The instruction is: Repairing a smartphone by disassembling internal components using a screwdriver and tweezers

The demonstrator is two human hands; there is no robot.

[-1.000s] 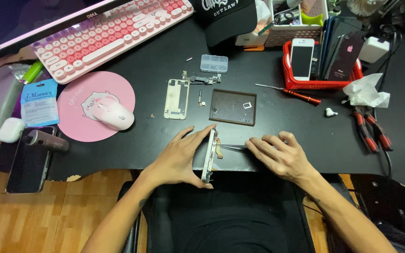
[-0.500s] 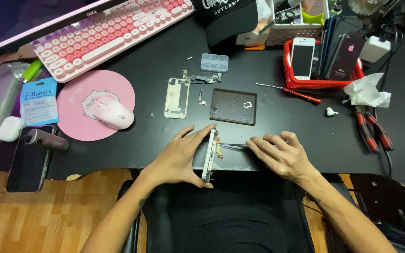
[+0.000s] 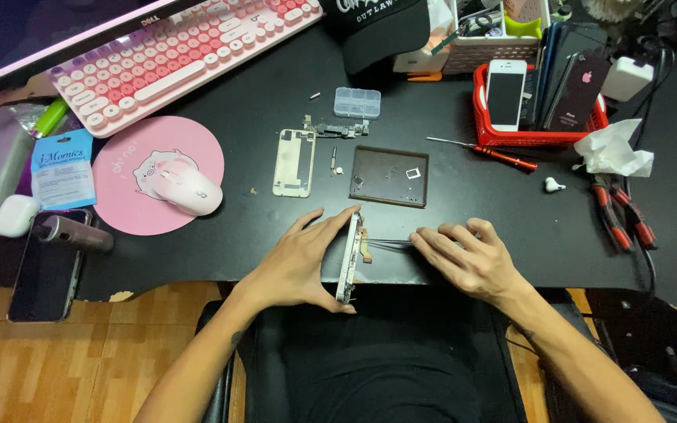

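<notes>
My left hand grips an opened white phone body, holding it up on its long edge at the near edge of the black desk. My right hand holds thin metal tweezers whose tips reach into the phone beside a small tan flex part. Farther back lie a white phone back plate, a small part with a cable and a dark brown tray with tiny pieces on it.
A red-handled screwdriver, a red basket of phones, a clear parts box, red pliers, crumpled tissue and an earbud sit right. Left are a pink keyboard, mouse on pink pad, and a dark phone.
</notes>
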